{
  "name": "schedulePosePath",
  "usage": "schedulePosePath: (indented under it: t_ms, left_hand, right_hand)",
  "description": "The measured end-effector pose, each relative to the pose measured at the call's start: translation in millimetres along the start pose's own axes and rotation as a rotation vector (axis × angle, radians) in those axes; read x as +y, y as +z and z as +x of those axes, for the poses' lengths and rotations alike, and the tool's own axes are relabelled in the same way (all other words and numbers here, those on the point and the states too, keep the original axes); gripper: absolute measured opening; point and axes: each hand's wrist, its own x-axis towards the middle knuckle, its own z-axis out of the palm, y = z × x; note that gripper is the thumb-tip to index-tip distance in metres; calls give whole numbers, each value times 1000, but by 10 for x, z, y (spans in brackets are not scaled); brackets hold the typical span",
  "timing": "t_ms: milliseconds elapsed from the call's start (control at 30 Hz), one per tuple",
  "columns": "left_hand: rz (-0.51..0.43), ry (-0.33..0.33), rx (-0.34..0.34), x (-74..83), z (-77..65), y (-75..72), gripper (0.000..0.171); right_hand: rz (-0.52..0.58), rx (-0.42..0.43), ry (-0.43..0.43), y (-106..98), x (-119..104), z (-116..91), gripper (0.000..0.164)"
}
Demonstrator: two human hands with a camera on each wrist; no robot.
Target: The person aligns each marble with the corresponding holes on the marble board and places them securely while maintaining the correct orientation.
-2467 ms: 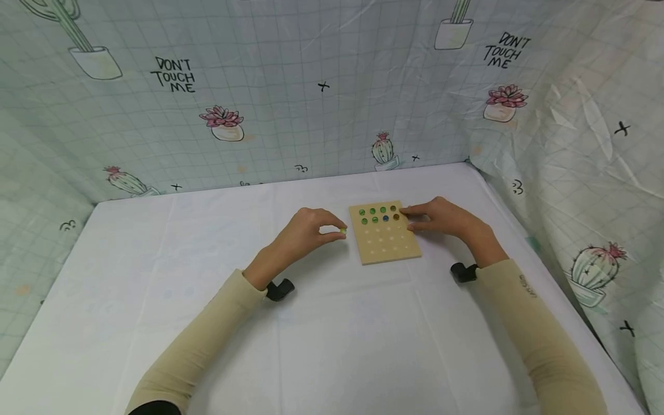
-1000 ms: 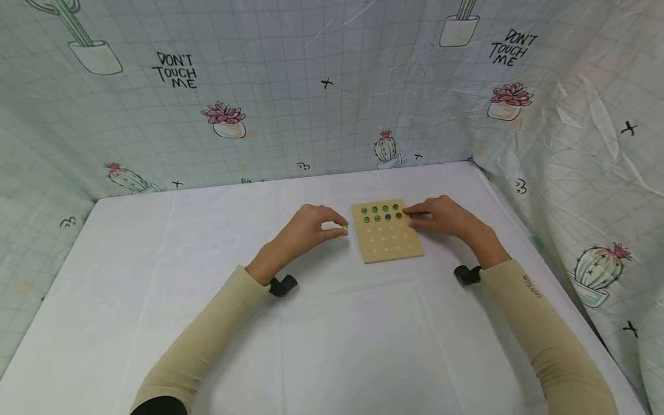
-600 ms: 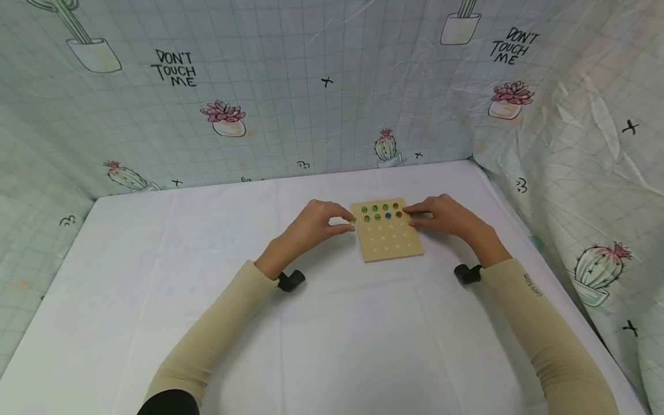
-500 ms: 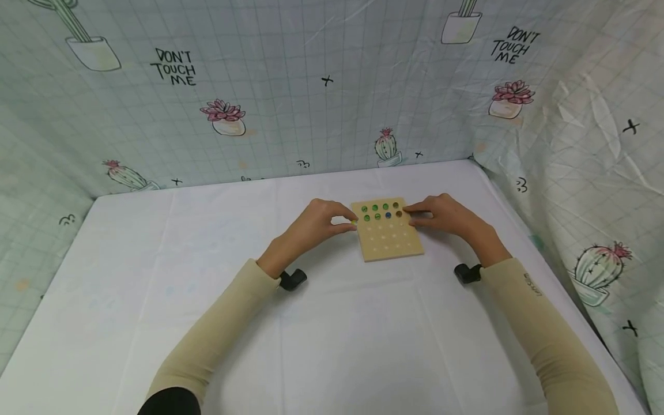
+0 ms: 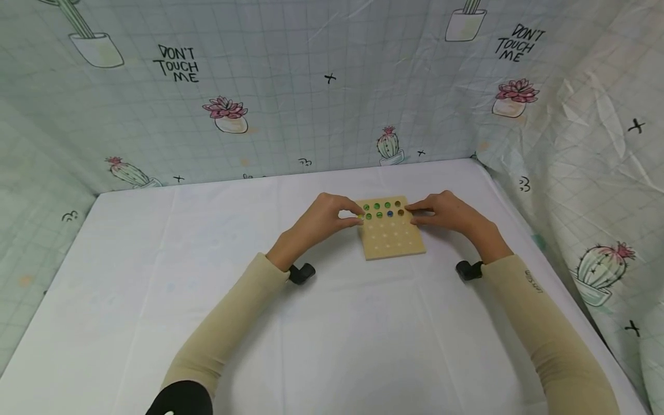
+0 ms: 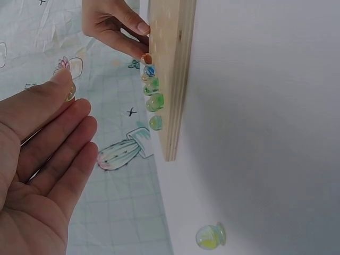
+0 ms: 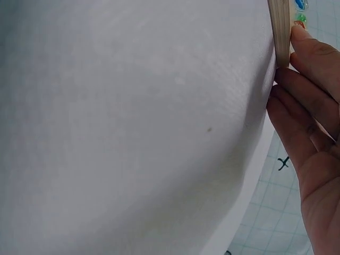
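A square wooden board (image 5: pixel 392 249) with rows of small round hollows lies on the table. Glass marbles sit in its two far rows, several green, one blue (image 5: pixel 390 214) and brown ones at the right. My left hand (image 5: pixel 323 222) pinches a yellow-green marble (image 6: pixel 71 92) between thumb and index finger over the board's left edge. In the left wrist view its other fingers stretch loosely. My right hand (image 5: pixel 456 214) grips the board's right edge, thumb on top near an orange-brown marble (image 7: pixel 300 24), fingers against the side.
A loose clear marble (image 6: pixel 210 237) with yellow inside shows on the white tablecloth (image 5: pixel 342 346) in the left wrist view. Fabric curtains (image 5: pixel 290 86) printed with cacti rise along the table's back and sides. A black camera (image 5: pixel 302 274) sits on each wrist.
The left hand has moved right and away from the body with its marble, from beside the board to over its left edge. The right hand stays at the right edge.
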Motion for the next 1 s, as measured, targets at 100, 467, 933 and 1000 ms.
schedulePosePath:
  t_ms: [100,467,933,1000]
  left_hand:
    - [-13,-16,2,7,41,15,21]
    - [-15,-64,-9,16,148,71,23]
    - [-5,-123,-35,-35,229,144,22]
    - [-16,-120,-30,-36,237,148,23]
  right_hand:
    - [9,-6,12,1,10,8,44]
    - [16,14,-20,-10,41,26,42]
    - [53,10,-11,-65,45,64,40]
    - [60,5,-14,-70,50,76,39]
